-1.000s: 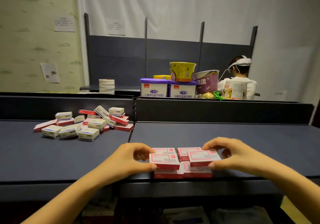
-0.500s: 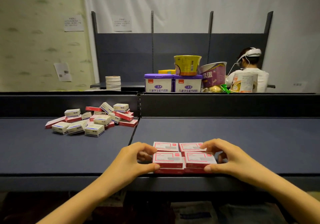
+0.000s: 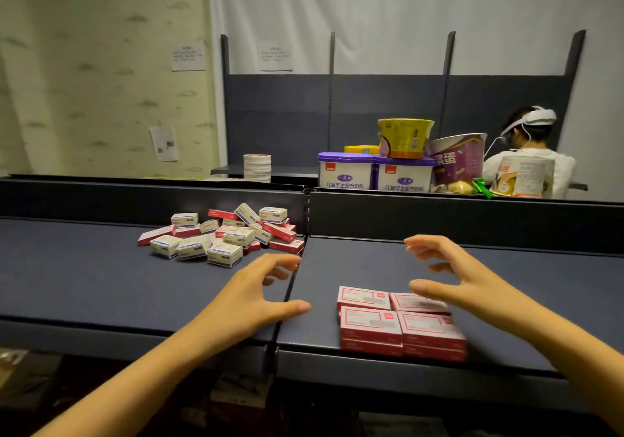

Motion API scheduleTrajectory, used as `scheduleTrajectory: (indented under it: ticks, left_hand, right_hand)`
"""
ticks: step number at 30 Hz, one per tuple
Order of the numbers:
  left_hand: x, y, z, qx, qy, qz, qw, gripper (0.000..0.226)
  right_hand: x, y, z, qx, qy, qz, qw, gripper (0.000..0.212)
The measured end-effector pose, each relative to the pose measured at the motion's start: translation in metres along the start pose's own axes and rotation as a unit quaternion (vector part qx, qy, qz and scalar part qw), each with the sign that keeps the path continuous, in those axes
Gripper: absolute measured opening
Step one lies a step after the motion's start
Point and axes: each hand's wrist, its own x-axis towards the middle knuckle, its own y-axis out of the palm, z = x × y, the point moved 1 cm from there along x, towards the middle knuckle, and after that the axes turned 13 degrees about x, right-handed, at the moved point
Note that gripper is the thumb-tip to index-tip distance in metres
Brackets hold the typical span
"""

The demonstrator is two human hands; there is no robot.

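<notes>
Two hands show, both spread with loosely bent fingers and gripping nothing. The left hand (image 3: pixel 256 296) hangs over the seam between the two shelf panels, clear of the boxes. The right hand (image 3: pixel 452 278) hovers above the back right box of the block, its thumb low over it; whether it touches cannot be told. The block of red boxes (image 3: pixel 388 321) sits at the front edge of the right shelf panel (image 3: pixel 540 284), near its left corner. Four lids show in a two-by-two square, and two more boxes lie under the front pair, so six can be counted; whether the back pair is doubled is hidden. Each lid is white with a red border and a small red square at one corner, over red sides. On the left shelf panel (image 3: pixel 84 267), toward its back right corner, lies one loose heap of white and red boxes (image 3: pixel 223 237), too jumbled to count exactly.
</notes>
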Motion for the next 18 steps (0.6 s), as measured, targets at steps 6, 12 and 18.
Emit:
scheduleTrajectory:
  ticks: [6,12,18]
  left_hand:
    - [0.011,-0.055,0.059,0.006,-0.005,-0.014,1.000,0.060]
    - [0.033,-0.117,0.157,0.024,-0.052,-0.050,0.997,0.059]
    - [0.052,-0.156,0.266,0.048,-0.084,-0.006,0.995,0.065]
  right_hand:
    - [0.049,0.030,0.036,0.036,-0.032,0.028,0.998,0.052]
    - [0.092,0.081,0.069,0.032,-0.025,0.027,0.999,0.055]
    - [0.138,0.145,0.100,0.023,0.001,-0.002,1.000,0.050]
